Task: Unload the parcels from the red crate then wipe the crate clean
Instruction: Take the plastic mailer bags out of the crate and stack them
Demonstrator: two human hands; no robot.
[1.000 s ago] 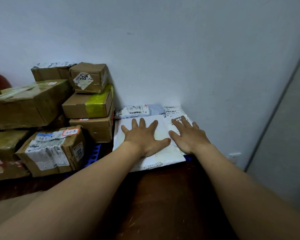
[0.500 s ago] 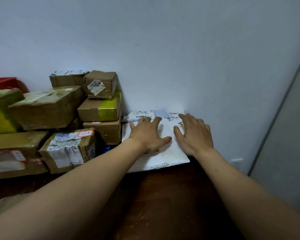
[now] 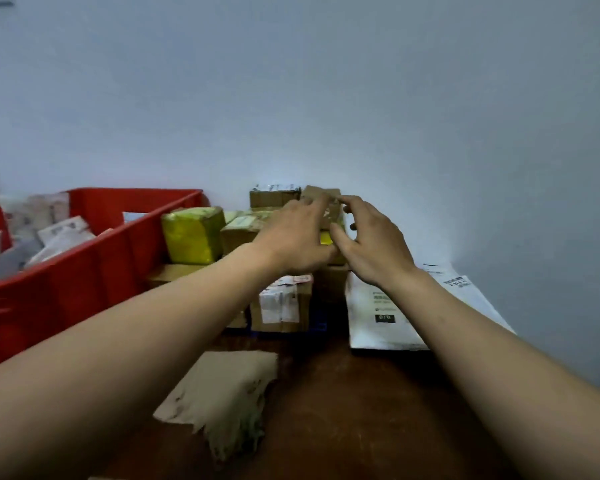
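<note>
Where it stands at the left by the wall: red crate (image 3: 84, 282), smooth plastic, near end cut off by the frame. Contents: white and grey soft parcels (image 3: 63, 233), labels blurred. Left hand (image 3: 291, 237) and right hand (image 3: 374, 244): fingers loosely spread, gripping nothing, partly hiding the stacked cardboard boxes (image 3: 281, 306).

Your one head-worn camera looks forward and down along your forearms, facing the plain pale wall (image 3: 326, 98) across the dark brown wooden table (image 3: 343, 410). It sits close (wide-angle, edges bowed): your left hand (image 3: 293, 237) and right hand (image 3: 371, 247) fill the middle, and the frame's left edge cuts off the red plastic crate (image 3: 84, 271).
</note>
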